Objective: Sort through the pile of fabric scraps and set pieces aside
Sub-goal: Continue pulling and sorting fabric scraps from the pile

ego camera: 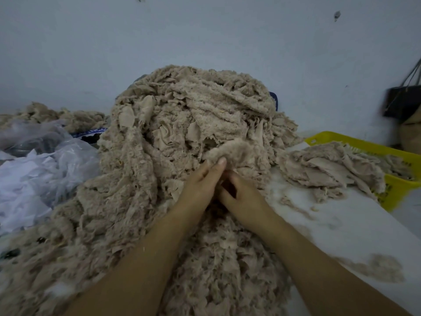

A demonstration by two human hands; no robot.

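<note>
A tall pile of beige fleecy fabric scraps point(186, 115) fills the middle of the view and spills toward me. My left hand point(200, 183) pinches one fluffy scrap point(234, 149) at the foot of the pile, thumb on top. My right hand point(243, 197) lies just beside it, fingers curled in toward the same scrap; its fingertips are hidden behind the left hand. A smaller heap of set-aside scraps point(328, 169) lies to the right, draped over a yellow basket point(396, 188).
Clear plastic bags point(45, 165) with white material sit at the left, with more beige scraps point(57, 115) behind them. A white table surface point(330, 224) shows at the right with lint on it. A dark bag point(403, 101) hangs at the wall.
</note>
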